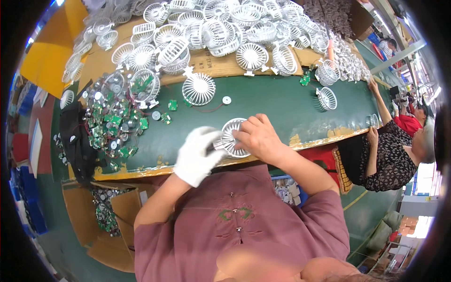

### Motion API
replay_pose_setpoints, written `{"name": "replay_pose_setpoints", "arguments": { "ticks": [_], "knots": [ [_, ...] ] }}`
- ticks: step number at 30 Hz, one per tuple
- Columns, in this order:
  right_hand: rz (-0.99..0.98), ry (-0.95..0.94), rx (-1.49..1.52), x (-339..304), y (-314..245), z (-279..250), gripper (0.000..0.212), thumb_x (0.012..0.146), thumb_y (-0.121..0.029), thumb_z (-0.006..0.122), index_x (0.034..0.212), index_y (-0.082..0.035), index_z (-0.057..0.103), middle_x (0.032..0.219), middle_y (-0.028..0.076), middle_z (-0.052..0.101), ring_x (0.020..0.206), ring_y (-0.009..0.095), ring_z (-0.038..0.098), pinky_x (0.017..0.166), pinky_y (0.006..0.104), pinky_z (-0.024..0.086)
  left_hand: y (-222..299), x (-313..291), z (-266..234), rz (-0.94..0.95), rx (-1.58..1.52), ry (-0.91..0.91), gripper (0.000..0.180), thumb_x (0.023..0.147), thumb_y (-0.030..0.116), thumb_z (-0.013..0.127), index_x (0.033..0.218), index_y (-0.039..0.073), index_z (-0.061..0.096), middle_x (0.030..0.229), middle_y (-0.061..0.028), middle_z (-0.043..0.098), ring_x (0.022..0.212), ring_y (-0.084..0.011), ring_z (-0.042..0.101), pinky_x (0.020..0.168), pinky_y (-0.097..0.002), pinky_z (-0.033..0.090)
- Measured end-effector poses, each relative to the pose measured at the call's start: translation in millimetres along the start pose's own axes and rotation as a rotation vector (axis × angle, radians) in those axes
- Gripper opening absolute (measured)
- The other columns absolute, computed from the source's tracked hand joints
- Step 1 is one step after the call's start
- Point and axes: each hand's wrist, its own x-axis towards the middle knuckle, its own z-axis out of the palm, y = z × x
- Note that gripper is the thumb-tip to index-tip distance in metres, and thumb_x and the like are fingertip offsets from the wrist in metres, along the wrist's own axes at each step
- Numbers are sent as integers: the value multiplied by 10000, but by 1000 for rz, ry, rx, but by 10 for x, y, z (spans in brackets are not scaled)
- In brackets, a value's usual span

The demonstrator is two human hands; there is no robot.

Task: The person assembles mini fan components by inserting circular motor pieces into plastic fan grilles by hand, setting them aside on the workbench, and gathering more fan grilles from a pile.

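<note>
Just above the table's near edge, a round white plastic fan housing (229, 135) with radial slats sits between my hands. My left hand (198, 155), in a white glove, is closed on its left side, around the short neck. My bare right hand (260, 138) has its fingers bent over the housing's right rim and face; whether they pinch a smaller part is hidden. Beyond my hands lie another fan housing (199, 89) and a small round motor (227, 100) with a thin red wire. Several green circuit boards (173, 105) are to the left.
A heap of white fan housings (218, 35) covers the cardboard at the far side. Motors and circuit boards (110, 120) pile up at left beside a black bag (75, 141). An open carton (77, 211) stands below. At right, a co-worker (392, 155) handles another housing.
</note>
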Motion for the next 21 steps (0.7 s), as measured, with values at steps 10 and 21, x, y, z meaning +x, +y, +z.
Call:
{"name": "replay_pose_setpoints", "arguments": {
  "ticks": [10, 21],
  "knots": [
    [608, 439, 210, -211, 1384, 18, 388, 821, -100, 666, 1191, -27, 576, 791, 106, 613, 678, 161, 569, 638, 296, 470, -222, 1000, 15, 164, 308, -122, 311, 848, 263, 579, 1102, 85, 603, 1054, -125, 599, 952, -312, 590, 809, -386, 482],
    [851, 553, 513, 145, 1849, -53, 237, 864, -255, 631, 931, -32, 677, 589, 35, 605, 510, 91, 549, 519, 245, 428, -324, 1258, 263, 110, 469, -294, 252, 806, 274, 620, 967, 81, 631, 919, -137, 628, 879, -328, 607, 788, -411, 480]
  ]
}}
